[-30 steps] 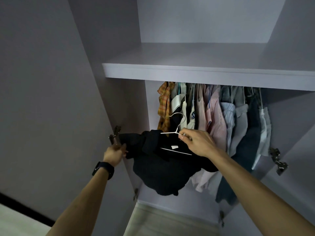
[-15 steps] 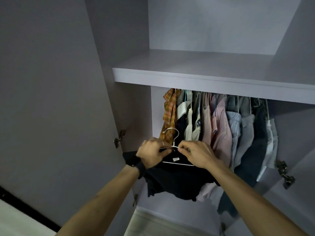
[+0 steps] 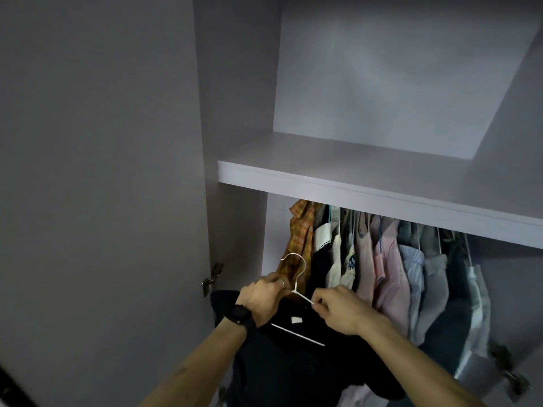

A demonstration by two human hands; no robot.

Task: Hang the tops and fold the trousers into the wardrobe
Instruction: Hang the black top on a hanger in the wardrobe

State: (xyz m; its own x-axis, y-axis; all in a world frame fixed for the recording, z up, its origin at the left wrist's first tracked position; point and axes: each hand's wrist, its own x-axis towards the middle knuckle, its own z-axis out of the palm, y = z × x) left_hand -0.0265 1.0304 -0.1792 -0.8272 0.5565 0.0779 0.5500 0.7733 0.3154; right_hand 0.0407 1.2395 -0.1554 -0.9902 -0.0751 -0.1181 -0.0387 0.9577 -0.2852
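A black top [image 3: 296,362] hangs on a white wire hanger [image 3: 295,277] in front of the open wardrobe. My left hand [image 3: 264,298], with a dark watch on the wrist, grips the top's left shoulder at the hanger's neck. My right hand [image 3: 342,309] pinches the hanger's right arm together with the black cloth. The hanger's hook points up, below the rail and clear of it. Behind it, a row of hung tops [image 3: 382,265] fills the rail under the shelf, with an orange plaid shirt [image 3: 299,239] at the left end.
A pale shelf [image 3: 367,183] crosses the wardrobe above the rail. The left door [image 3: 102,171] stands open, its metal hinge [image 3: 211,279] close to my left hand. Another hinge [image 3: 508,368] shows on the right door at lower right.
My left hand came from the door hinge onto the top's left shoulder at the hanger neck. The hanger with the black top rose slightly toward the rail. The view tilted upward.
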